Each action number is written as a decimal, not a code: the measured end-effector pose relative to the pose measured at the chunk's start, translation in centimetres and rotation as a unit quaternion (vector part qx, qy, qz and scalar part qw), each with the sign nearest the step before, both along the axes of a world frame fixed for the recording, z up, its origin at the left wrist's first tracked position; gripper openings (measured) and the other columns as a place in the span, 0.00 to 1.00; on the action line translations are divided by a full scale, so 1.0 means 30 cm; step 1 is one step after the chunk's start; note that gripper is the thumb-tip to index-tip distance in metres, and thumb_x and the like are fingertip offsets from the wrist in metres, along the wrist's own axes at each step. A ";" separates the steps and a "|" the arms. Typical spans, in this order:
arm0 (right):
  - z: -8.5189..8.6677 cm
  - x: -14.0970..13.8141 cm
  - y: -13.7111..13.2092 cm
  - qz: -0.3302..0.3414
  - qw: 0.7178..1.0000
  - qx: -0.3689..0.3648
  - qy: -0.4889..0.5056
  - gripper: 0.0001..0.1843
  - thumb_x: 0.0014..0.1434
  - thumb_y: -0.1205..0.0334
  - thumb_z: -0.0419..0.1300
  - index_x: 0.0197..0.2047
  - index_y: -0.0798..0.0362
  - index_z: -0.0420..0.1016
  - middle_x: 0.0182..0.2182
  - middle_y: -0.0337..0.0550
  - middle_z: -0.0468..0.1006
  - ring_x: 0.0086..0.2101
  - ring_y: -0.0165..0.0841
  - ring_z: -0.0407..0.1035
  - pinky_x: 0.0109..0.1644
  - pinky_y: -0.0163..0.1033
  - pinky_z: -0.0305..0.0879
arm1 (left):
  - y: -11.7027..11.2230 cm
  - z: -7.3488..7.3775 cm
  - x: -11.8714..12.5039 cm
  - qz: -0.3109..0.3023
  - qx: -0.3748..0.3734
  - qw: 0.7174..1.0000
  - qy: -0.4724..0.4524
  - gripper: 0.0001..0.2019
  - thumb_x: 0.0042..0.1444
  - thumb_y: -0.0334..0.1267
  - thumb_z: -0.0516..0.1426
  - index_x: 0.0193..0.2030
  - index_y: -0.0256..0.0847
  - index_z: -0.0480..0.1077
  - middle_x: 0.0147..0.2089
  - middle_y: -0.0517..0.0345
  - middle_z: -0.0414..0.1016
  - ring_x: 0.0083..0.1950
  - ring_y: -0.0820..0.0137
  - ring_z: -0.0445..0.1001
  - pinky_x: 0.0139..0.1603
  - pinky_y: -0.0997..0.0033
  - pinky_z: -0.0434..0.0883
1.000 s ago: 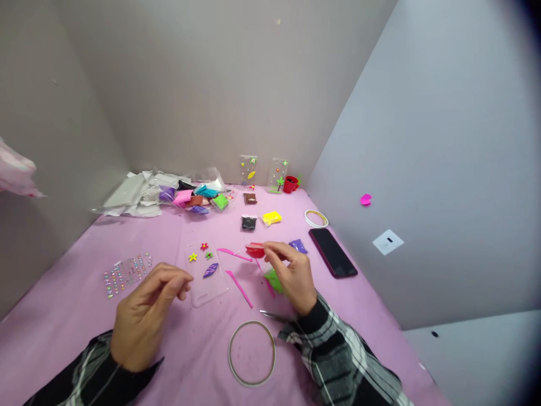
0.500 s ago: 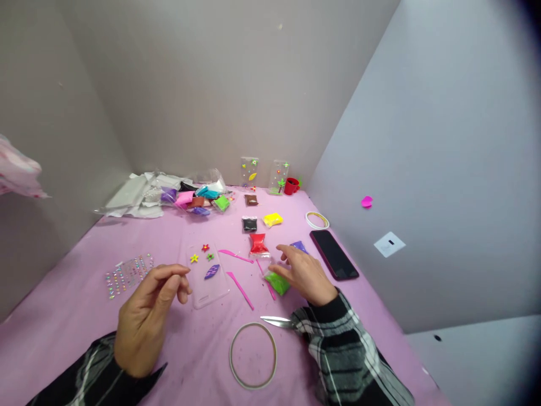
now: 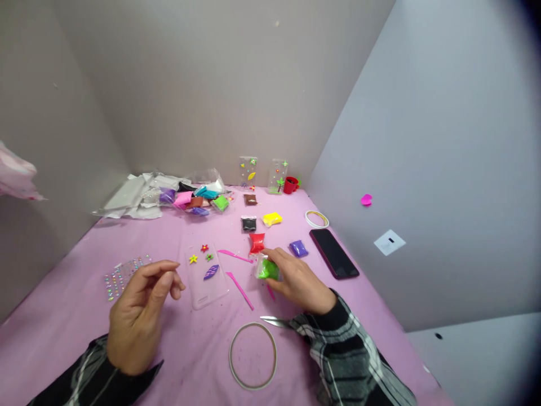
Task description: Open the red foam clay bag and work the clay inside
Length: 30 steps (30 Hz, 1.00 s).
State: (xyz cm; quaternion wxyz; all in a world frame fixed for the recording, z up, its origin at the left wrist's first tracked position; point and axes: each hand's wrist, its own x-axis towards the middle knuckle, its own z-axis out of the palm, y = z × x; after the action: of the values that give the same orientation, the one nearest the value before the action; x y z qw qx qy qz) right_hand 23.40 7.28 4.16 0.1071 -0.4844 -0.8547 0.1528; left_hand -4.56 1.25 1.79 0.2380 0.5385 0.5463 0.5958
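Note:
My right hand (image 3: 298, 282) grips a small clear packet of green clay (image 3: 267, 269), just lifted off the pink table cover (image 3: 76, 293). A red clay packet (image 3: 256, 243) lies right behind it, and a purple packet (image 3: 298, 248) sits to its right. My left hand (image 3: 139, 310) hovers over the table with fingers loosely curled and thumb near fingertips; nothing shows in it. Beside that hand lies a clear phone case (image 3: 205, 272) decorated with small clay flowers and a purple leaf. Two pink modelling tools (image 3: 239, 288) lie between the case and my right hand.
A white ring (image 3: 252, 354) and a metal blade (image 3: 274, 321) lie near the front. A sticker gem sheet (image 3: 124, 273) is at the left, a dark phone (image 3: 333, 252) at the right. Several clay packets (image 3: 194, 197), black (image 3: 249, 224) and yellow (image 3: 272, 217) ones, and two decorated cases (image 3: 264, 173) stand at the back.
My right hand set the red packet down on the table, then moved to the green packet and took hold of it. My left hand barely moved.

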 end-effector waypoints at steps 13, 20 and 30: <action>-0.043 -0.110 -0.051 0.111 0.973 0.050 0.198 0.32 0.57 0.69 0.64 0.64 0.53 0.61 0.53 0.50 0.74 0.53 0.39 0.68 0.59 0.46 0.66 | 0.003 0.002 0.039 -0.159 -0.138 0.975 0.065 0.10 0.61 0.48 0.57 0.43 0.46 0.73 0.41 0.58 0.77 0.43 0.65 0.75 0.45 0.70 0.72; -0.030 -0.163 -0.093 0.143 0.974 0.081 0.153 0.30 0.58 0.70 0.60 0.64 0.54 0.61 0.49 0.49 0.75 0.49 0.40 0.68 0.56 0.48 0.64 | 0.001 0.012 0.072 -0.211 -0.142 0.962 0.094 0.09 0.62 0.45 0.56 0.36 0.45 0.72 0.34 0.59 0.76 0.38 0.64 0.75 0.42 0.69 0.72; -0.030 -0.169 -0.101 0.145 0.976 0.103 0.125 0.28 0.60 0.70 0.59 0.63 0.53 0.61 0.48 0.49 0.76 0.48 0.41 0.68 0.54 0.48 0.64 | -0.001 0.017 0.070 -0.228 -0.147 0.957 0.101 0.10 0.62 0.45 0.56 0.31 0.45 0.71 0.30 0.61 0.73 0.34 0.66 0.74 0.37 0.72 0.71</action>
State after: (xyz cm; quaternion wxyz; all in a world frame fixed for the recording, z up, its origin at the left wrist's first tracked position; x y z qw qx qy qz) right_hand 18.34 4.26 3.27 0.2393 -0.3187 -0.9069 0.1369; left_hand -2.45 1.21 2.30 0.3878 0.6653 0.5118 0.3810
